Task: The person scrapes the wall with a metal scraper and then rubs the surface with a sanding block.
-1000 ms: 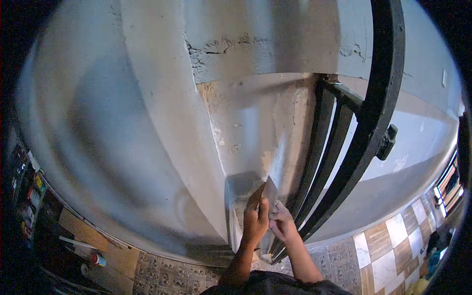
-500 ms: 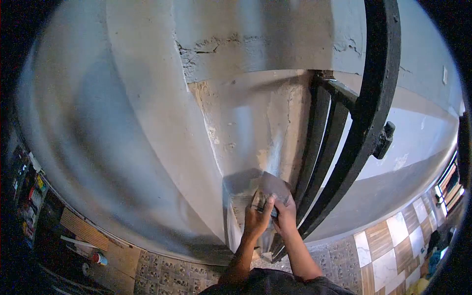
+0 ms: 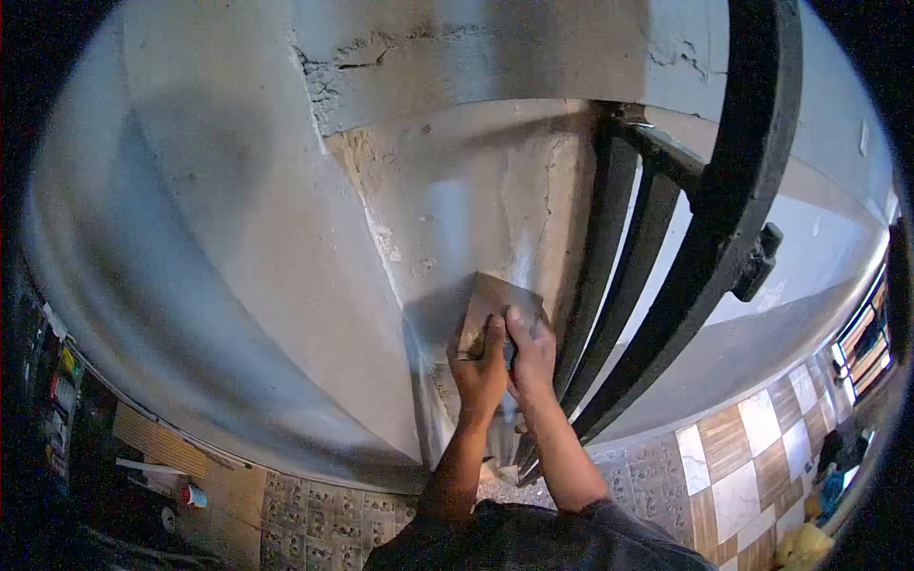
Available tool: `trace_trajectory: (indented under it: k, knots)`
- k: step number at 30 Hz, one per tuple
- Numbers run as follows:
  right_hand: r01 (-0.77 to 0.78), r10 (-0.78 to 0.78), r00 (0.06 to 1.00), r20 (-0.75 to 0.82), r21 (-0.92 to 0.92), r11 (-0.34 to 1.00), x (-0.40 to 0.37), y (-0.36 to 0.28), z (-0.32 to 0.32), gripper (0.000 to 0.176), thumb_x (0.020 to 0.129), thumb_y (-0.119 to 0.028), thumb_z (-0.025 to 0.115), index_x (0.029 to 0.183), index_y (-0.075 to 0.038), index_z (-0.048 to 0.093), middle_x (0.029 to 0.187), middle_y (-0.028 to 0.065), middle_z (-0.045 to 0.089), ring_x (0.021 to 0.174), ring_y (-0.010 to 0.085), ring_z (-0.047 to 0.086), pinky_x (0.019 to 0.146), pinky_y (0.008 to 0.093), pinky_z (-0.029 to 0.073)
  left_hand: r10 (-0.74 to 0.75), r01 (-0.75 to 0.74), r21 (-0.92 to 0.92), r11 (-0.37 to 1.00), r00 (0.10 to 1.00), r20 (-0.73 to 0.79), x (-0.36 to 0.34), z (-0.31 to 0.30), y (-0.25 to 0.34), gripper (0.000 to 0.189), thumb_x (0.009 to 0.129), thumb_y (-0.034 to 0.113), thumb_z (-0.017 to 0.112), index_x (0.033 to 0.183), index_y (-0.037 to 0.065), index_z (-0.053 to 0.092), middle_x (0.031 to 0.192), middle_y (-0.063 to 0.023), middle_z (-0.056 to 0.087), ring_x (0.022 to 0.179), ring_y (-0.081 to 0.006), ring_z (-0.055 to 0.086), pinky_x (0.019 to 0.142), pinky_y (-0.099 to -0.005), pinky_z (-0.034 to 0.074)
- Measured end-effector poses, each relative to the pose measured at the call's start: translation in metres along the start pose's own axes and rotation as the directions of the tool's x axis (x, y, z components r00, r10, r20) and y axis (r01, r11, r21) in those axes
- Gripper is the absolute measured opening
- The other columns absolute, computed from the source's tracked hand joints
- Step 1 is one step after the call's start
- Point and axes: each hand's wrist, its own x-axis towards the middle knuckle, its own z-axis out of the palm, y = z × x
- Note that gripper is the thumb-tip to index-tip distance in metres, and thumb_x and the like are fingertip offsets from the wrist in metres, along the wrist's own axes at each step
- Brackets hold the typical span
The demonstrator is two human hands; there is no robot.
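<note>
As the fingers point(image 3: 495, 335) of 2 hands grip a flat brown sheet point(image 3: 497, 293), its upper corners stand clear of them; the left hand point(image 3: 478, 376) has the lower left part, the right hand point(image 3: 535, 357) the right side; the sheet is up before a worn, cracked wall point(image 3: 428, 214), though I cannot tell whether they touch; to the right stand dark bars point(image 3: 700, 266); below spreads a patterned floor point(image 3: 314, 523); well apart, far left, sits a red-and-white tub point(image 3: 193, 496).
</note>
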Motion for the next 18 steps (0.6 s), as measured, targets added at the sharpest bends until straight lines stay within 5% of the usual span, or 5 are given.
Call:
trace_trajectory:
  k: [3, 5, 7, 10, 18]
  knots:
    - [0.13, -0.132, 0.991, -0.027, -0.054, 0.99, -0.004, 0.007, -0.006, 0.03, 0.089, -0.025, 0.056, 0.106, 0.0, 0.057, 0.098, 0.0075, 0.062, 0.089, 0.0154, 0.055, 0.083, 0.0292, 0.042, 0.006, -0.003, 0.126, 0.992, 1.0, -0.027, -0.007, 0.005, 0.007, 0.032, 0.086, 0.017, 0.062, 0.11, -0.003, 0.056, 0.103, -0.0083, 0.062, 0.095, -0.0167, 0.057, 0.085, -0.0299, 0.043]
    - [0.06, -0.066, 0.997, -0.044, -0.122, 0.991, -0.009, 0.002, -0.008, 0.029, 0.09, -0.024, 0.055, 0.104, 0.001, 0.058, 0.096, 0.0074, 0.062, 0.087, 0.0156, 0.056, 0.082, 0.0299, 0.042, -0.048, 0.05, 0.153, 0.987, 0.999, -0.018, -0.006, 0.002, -0.003, 0.035, 0.085, 0.016, 0.062, 0.115, -0.001, 0.053, 0.108, -0.0103, 0.06, 0.098, -0.0184, 0.056, 0.087, -0.0301, 0.042]
    - [0.092, -0.121, 0.992, -0.038, -0.44, 0.893, -0.004, -0.009, -0.004, 0.028, 0.09, -0.024, 0.054, 0.102, 0.001, 0.059, 0.094, 0.0069, 0.063, 0.086, 0.015, 0.056, 0.081, 0.0297, 0.042, 0.137, -0.137, -0.004, 0.991, 0.987, -0.081, 0.002, 0.008, -0.01, 0.04, 0.085, 0.014, 0.062, 0.12, -0.002, 0.049, 0.114, -0.0127, 0.056, 0.102, -0.0206, 0.054, 0.09, -0.0308, 0.041]
    - [0.089, -0.095, 0.995, -0.022, -0.198, 0.976, 0.009, -0.009, 0.002, 0.029, 0.089, -0.025, 0.055, 0.1, 0.001, 0.06, 0.094, 0.0071, 0.063, 0.087, 0.0154, 0.056, 0.081, 0.0301, 0.043, 0.2, -0.194, 0.075, 0.978, 0.977, -0.075, 0.007, 0.02, 0.021, 0.042, 0.086, 0.011, 0.06, 0.123, -0.004, 0.045, 0.118, -0.0143, 0.054, 0.105, -0.0221, 0.052, 0.091, -0.0317, 0.041]
    - [0.03, -0.028, 0.999, 0.015, -0.12, 0.992, -0.004, -0.017, 0.008, 0.028, 0.089, -0.021, 0.055, 0.106, 0.001, 0.057, 0.098, 0.0068, 0.062, 0.088, 0.0143, 0.055, 0.082, 0.0287, 0.042, 0.248, -0.207, 0.216, 0.954, 0.952, -0.18, -0.005, 0.025, 0.026, 0.04, 0.087, 0.004, 0.052, 0.125, -0.006, 0.043, 0.112, -0.0192, 0.056, 0.1, -0.024, 0.057, 0.086, -0.0313, 0.046]
